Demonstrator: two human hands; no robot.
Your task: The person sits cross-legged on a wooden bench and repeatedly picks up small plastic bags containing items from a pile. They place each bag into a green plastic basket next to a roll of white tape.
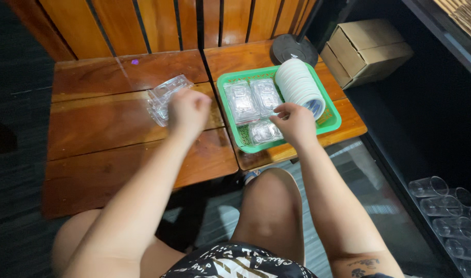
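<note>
The fingers of the left hand [188,109] are curled into a loose fist over the edge of a small stack of clear plastic boxes [163,99] on the left tabletop [101,128]. The hand hides the near corner of the stack, so I cannot tell whether the fingers actually pinch a box or only rest against it. The fingers of the right hand [295,122] are bent down and mostly closed at the front of the green tray [329,121], touching or just about to touch the nearest clear box [265,132] lying there; from here a firm grip is not visible.

Behind that box, two more clear boxes [253,99] lie side by side in the tray, and to their right a long stack of white saucers [298,85] leans on its side along the tray's right half. The tray sits on the right tabletop [245,56], which stands just beside the left one with a narrow gap between.

Judging by how things lie, the sorting of boxes is partly along: a few are out on the left tabletop, and three are yet in the tray.

Farther out, a round black disc [294,49] rests at the back of the right tabletop, a cardboard carton [366,49] stands to its right, and clear plastic cups [446,211] lie in a row on a dark shelf at the lower right. A slatted wooden wall [158,23] backs both tabletops.
</note>
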